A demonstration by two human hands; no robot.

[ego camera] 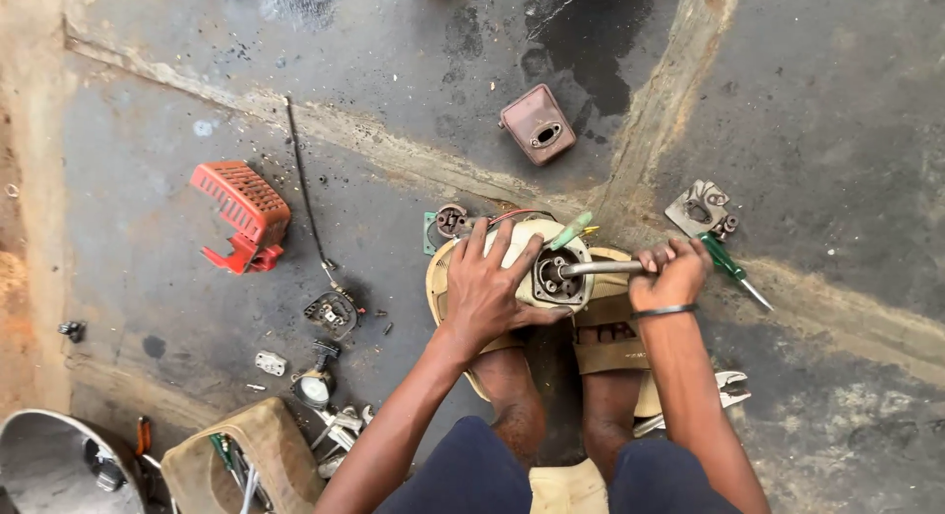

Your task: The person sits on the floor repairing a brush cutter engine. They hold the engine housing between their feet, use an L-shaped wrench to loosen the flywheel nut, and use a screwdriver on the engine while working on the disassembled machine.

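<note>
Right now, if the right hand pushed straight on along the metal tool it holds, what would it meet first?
The right hand grips a metal socket wrench pointing toward the person's left. Its tip already sits in the opening of the cream engine housing, so it would meet that first, then probably the left hand bracing it.

Cream engine housing point(551, 268), steel wrench point(600, 269) inserted.
</note>
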